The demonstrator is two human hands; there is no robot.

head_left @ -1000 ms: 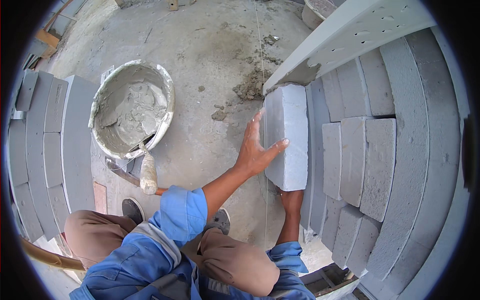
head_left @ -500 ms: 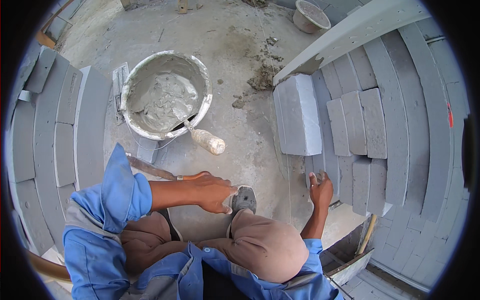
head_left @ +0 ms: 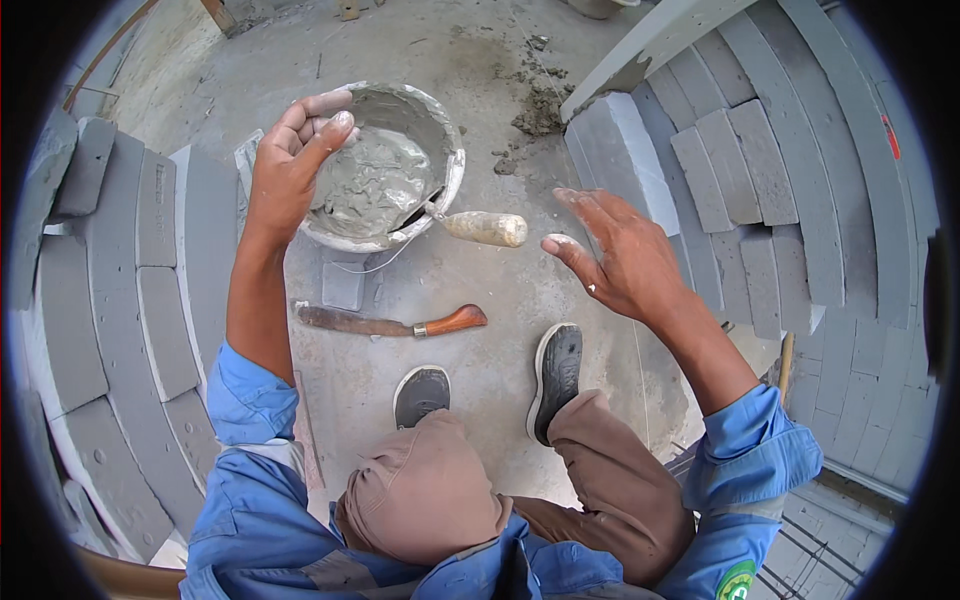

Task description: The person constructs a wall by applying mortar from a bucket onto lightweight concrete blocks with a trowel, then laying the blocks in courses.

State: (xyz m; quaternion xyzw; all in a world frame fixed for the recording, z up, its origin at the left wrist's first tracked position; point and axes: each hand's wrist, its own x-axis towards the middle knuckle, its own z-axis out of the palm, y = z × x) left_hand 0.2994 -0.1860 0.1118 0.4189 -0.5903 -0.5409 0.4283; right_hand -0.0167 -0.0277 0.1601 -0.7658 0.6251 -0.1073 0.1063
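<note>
My left hand (head_left: 298, 155) is raised over the left rim of a round mortar bucket (head_left: 452, 175), its fingers bent but apart from the thumb, with nothing visible in them. Grey wet mortar (head_left: 385, 190) fills part of the bucket. A trowel with a smeared, pale handle (head_left: 487, 228) leans over the bucket's near right edge. To the right, my right hand (head_left: 622, 255) hovers with fingers and thumb spread and holds nothing. It is nearest to the trowel handle and a large grey block (head_left: 622, 160). A wood-handled machete (head_left: 390, 323) lies on the floor in front of my shoes.
Stacked grey blocks (head_left: 120, 240) line the left side, and more blocks (head_left: 740, 165) stand on the right. A long pale beam (head_left: 665, 45) slants above the right blocks. Mortar crumbs (head_left: 540, 110) lie beyond the bucket. A thin string (head_left: 642, 385) runs along the floor on the right.
My left hand has risen from beside the machete handle to the bucket's rim. My right hand has left the right-hand blocks, moving up and inward, and has opened. My legs have shifted.
</note>
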